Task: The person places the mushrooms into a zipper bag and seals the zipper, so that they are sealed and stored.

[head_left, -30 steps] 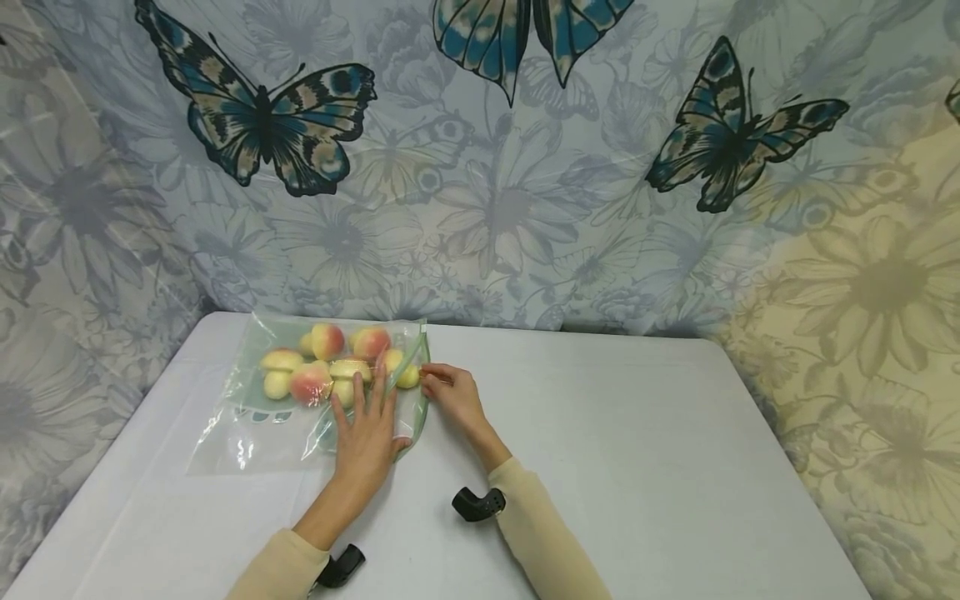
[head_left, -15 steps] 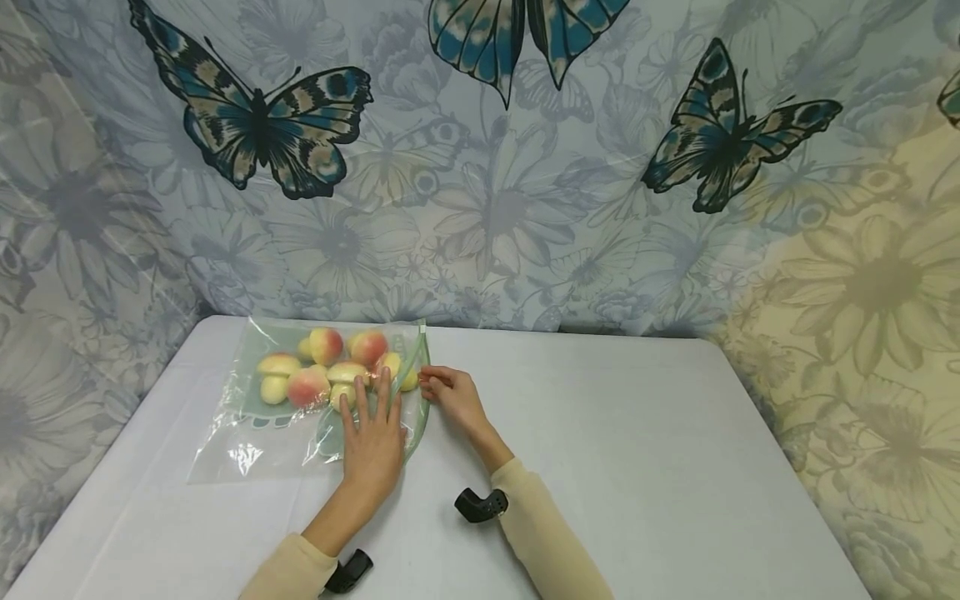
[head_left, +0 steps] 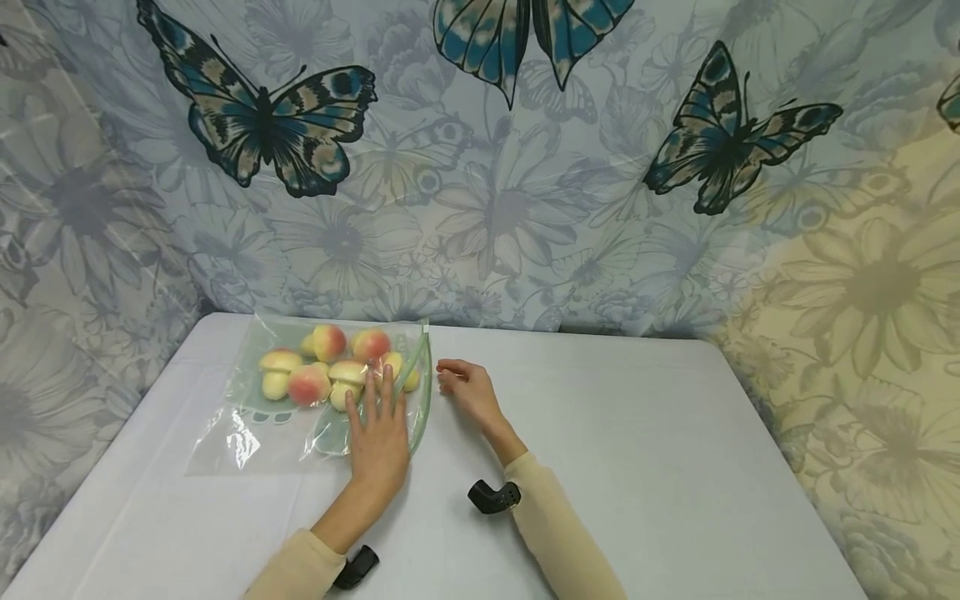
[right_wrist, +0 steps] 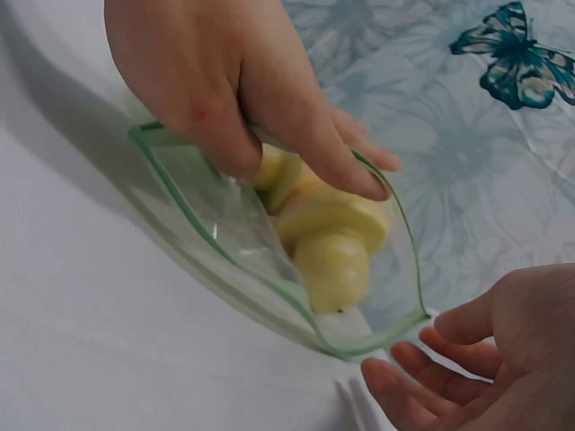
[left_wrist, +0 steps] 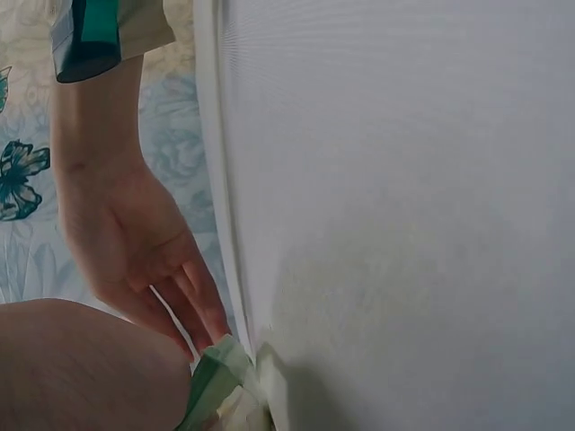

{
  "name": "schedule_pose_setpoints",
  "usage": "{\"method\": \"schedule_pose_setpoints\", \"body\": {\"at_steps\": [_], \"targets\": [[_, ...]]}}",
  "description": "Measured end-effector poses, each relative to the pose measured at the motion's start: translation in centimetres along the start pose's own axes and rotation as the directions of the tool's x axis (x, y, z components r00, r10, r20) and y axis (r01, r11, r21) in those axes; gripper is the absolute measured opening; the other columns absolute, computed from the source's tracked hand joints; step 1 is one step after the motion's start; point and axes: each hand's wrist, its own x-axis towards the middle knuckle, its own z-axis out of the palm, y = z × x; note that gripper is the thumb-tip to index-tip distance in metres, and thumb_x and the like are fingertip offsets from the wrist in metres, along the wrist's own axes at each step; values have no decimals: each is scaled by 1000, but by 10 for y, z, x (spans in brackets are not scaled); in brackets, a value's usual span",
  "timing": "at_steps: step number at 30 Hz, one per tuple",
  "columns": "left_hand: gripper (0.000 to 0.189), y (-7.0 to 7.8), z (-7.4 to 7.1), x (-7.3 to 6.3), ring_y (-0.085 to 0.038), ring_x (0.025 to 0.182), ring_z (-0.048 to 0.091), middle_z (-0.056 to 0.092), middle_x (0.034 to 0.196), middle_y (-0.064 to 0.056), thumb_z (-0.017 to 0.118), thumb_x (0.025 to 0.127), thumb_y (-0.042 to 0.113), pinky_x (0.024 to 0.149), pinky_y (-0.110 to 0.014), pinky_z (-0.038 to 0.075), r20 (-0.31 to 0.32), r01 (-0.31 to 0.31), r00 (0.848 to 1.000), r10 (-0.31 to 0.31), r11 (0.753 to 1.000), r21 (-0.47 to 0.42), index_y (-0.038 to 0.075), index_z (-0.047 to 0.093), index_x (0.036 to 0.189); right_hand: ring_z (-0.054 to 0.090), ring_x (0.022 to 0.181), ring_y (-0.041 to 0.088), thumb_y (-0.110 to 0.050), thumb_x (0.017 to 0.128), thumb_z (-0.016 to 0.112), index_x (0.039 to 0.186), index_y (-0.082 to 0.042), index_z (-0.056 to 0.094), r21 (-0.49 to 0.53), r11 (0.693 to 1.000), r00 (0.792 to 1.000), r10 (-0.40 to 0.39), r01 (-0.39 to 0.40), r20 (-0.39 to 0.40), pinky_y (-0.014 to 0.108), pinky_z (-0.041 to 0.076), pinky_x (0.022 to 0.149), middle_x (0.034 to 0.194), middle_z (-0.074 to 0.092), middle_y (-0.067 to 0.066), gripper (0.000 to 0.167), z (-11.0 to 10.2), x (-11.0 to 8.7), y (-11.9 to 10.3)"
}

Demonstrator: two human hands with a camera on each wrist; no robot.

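Note:
A clear zip bag [head_left: 225, 442] with a green edge lies flat at the back left of the table. Inside are several mushroom-shaped pieces [head_left: 309, 385], yellow with a red blush. My left hand [head_left: 381, 442] rests on the bag near its mouth, fingers straight and spread. Just right of the green edge is my right hand [head_left: 471, 392], fingers loosely curled and holding nothing. In the right wrist view the bag's mouth gapes, its green rim [right_wrist: 193, 215] framing a yellow piece [right_wrist: 332, 269]. The right thumb is close to the rim's corner there.
The table [head_left: 637, 467] has a white cover. Behind it hangs a butterfly-and-flower cloth [head_left: 510, 208]. Black wrist cameras sit on the left [head_left: 357, 568] and right [head_left: 495, 497] forearms.
My right hand has let go of the bag's green edge and moved slightly right. The left hand has slid a little right on the bag.

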Motion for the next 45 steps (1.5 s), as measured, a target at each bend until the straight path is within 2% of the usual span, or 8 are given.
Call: {"method": "schedule_pose_setpoints", "body": {"at_steps": [12,20,27,30,35,38,41,45], "targets": [[43,20,-5,8,-40,147,19,21,159,-23,55,94,15,115,-62,15,30,-41,999,40,999,35,2,58,135,66,102,38,0,96,56,120,13,62,-14,1000,1000,2,-2,-22,36,57,83,119,65,27,28,-12,7,7],[44,45,-11,13,-41,145,23,24,158,-24,49,97,13,107,-69,25,120,18,993,-19,1000,5,6,53,141,66,104,37,-5,98,57,123,10,62,-68,997,1000,22,-23,-19,39,56,85,122,64,25,30,-22,9,9],[63,63,-13,13,-44,144,23,18,160,-22,56,95,15,101,-70,32,162,-9,987,5,1000,28,25,35,153,62,112,38,-8,100,54,127,11,58,-78,997,1000,25,-25,2,38,56,87,128,59,27,33,-28,13,9],[65,65,-14,13,-46,141,29,25,159,-20,64,92,23,99,-68,35,125,-33,992,32,999,7,26,38,152,65,106,35,-10,100,54,126,9,60,-114,993,999,34,-35,-12,33,57,81,124,62,25,33,-30,15,8],[56,57,-26,21,-44,131,44,49,143,-19,70,89,33,98,-62,41,-31,-89,996,88,995,-54,14,56,139,66,102,33,-10,100,55,126,8,60,-117,992,999,53,-53,-5,34,57,82,121,63,24,33,-32,18,7],[44,43,-40,33,-38,121,55,60,131,-16,72,89,25,93,-58,46,-115,-149,985,130,974,-172,7,63,128,67,100,31,-11,100,55,127,8,59,-119,991,998,63,-62,5,34,57,82,120,63,23,33,-32,23,8],[35,27,-53,49,-33,106,65,69,117,-13,73,87,16,83,-51,53,-162,-200,975,153,923,-329,4,67,119,68,95,30,-12,100,55,127,8,59,-129,989,997,73,-71,11,32,58,78,118,65,23,34,-33,29,9],[31,11,-67,71,-30,91,70,71,111,-13,71,89,12,71,-44,55,-126,-186,982,142,851,-491,3,68,118,69,89,28,-12,100,55,127,8,60,-119,989,996,91,-90,4,30,58,74,115,66,22,34,-33,36,9]]}}
